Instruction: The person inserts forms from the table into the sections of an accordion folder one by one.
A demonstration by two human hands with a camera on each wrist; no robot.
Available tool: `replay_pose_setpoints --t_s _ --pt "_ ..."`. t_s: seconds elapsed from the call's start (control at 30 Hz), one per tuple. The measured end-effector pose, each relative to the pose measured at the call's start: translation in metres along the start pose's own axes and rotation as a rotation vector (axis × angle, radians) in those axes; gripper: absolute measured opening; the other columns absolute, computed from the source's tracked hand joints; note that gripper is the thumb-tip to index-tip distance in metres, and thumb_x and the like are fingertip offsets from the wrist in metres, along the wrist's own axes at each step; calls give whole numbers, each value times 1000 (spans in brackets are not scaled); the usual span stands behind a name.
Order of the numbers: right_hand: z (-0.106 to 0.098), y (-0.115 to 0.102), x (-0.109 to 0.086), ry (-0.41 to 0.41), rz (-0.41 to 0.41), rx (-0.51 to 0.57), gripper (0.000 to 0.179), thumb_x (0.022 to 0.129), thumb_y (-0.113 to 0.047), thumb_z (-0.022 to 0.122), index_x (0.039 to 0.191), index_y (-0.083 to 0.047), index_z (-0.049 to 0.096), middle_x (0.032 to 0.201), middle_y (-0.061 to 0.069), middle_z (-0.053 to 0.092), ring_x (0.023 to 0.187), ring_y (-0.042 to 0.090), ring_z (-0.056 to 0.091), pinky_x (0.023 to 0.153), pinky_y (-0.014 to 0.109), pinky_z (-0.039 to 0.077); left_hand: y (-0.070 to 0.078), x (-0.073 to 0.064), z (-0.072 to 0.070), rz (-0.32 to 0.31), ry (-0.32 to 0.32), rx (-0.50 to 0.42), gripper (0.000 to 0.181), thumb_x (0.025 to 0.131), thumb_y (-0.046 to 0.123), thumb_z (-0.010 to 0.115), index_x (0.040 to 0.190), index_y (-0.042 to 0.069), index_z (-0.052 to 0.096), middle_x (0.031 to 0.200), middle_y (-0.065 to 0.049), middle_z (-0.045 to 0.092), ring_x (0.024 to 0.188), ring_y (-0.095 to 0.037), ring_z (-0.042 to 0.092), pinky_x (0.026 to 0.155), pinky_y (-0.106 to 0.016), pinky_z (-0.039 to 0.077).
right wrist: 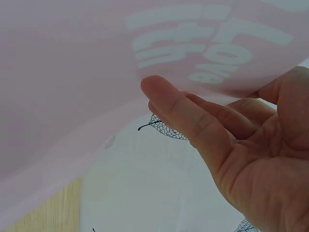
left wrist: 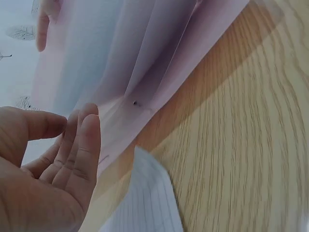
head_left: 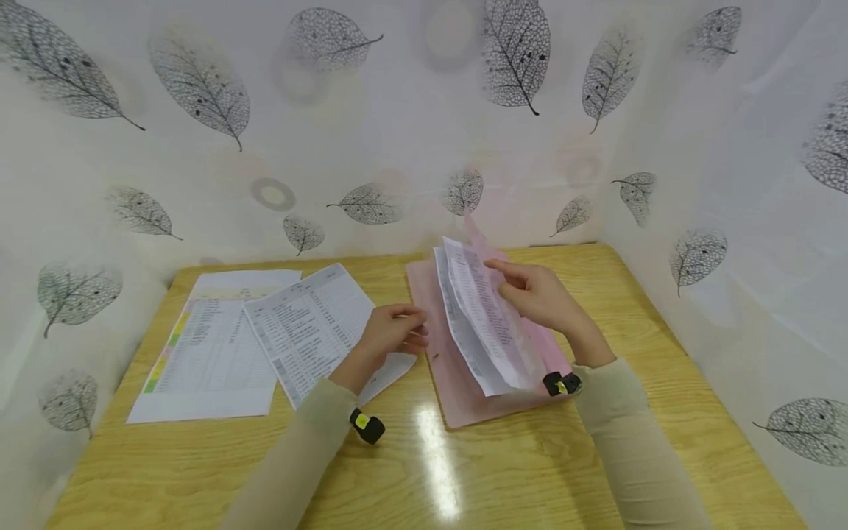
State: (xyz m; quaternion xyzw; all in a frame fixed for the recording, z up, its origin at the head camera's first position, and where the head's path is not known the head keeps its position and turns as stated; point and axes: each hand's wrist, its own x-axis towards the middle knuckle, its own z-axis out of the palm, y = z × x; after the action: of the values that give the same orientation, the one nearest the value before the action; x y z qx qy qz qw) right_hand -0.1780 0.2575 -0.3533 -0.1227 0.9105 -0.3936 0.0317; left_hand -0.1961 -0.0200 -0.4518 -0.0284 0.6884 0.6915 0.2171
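Note:
A pink folder lies open on the table, its cover raised at a tilt and printed sheets standing slanted inside it. My right hand pinches the raised cover by its edge. Pale lettering shows on that pink cover in the right wrist view. Beside the folder's left edge is my left hand, its fingers loosely bent with nothing between them. In the left wrist view the left hand is in front of the folder. A loose printed sheet lies beneath the left hand.
Another printed sheet with coloured marks on its left edge lies at the far left, partly under the loose sheet. The wooden table is bordered at the back and sides by a white leaf-patterned curtain.

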Motion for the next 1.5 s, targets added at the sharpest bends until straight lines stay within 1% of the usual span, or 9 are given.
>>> replay_pose_setpoints --t_s 0.13,0.27,0.57,0.77,0.93,1.07,1.2,1.37,1.5 --pt "1 0 1 -5 -4 -1 47 102 -11 56 149 -13 61 60 -5 41 51 9 46 48 22 39 0 -8 -21 -4 21 25 34 104 19 68 131 -2 68 92 -9 78 71 -13 76 67 -31 67" --pt "1 0 1 -7 -9 0 47 102 -11 56 148 -13 61 60 -4 40 51 10 46 48 22 39 2 -17 -51 -14 64 76 37 105 22 66 134 -1 65 97 -11 78 72 -13 76 68 -30 66" --pt "1 1 2 -2 -9 -12 47 102 -11 56 148 -14 62 61 -5 40 51 10 46 48 21 39 11 -42 -129 -19 208 163 50 107 31 64 143 -3 57 82 9 74 65 -4 70 63 -20 62" --pt "2 2 1 -10 -24 5 46 103 -11 56 149 -13 62 60 -5 40 51 10 46 48 22 40 7 -55 -173 -52 279 197 56 109 34 59 149 -5 51 84 11 73 72 -4 73 71 -24 65" --pt "2 0 0 -16 -18 10 46 103 -12 56 149 -14 61 61 -5 40 51 10 45 48 22 40 3 -65 -206 -90 328 167 59 109 33 56 152 -6 46 83 14 73 75 -4 76 76 -27 66" --pt "2 0 0 -19 -16 9 47 103 -12 56 150 -14 60 60 -5 38 50 10 44 48 21 38 0 -70 -226 -102 377 134 60 109 31 55 154 -8 42 80 17 72 75 -3 76 76 -27 66" --pt "3 0 0 -16 -16 0 47 103 -11 56 150 -13 60 60 -5 38 51 10 45 48 21 39 -4 -71 -240 -118 435 99 61 109 27 55 155 -9 40 77 16 71 72 -3 76 73 -26 66" --pt "3 0 0 -12 -9 -9 47 103 -12 57 150 -15 61 61 -5 40 52 10 47 48 21 40 -6 -68 -248 -145 486 41 59 107 24 58 154 -7 42 73 14 71 69 -5 76 70 -27 66" --pt "3 0 0 -17 -3 -5 47 103 -13 56 150 -16 61 62 -5 40 52 11 47 48 22 40 -7 -66 -252 -160 490 31 60 107 24 58 154 -8 40 73 13 71 69 -6 76 71 -28 66"
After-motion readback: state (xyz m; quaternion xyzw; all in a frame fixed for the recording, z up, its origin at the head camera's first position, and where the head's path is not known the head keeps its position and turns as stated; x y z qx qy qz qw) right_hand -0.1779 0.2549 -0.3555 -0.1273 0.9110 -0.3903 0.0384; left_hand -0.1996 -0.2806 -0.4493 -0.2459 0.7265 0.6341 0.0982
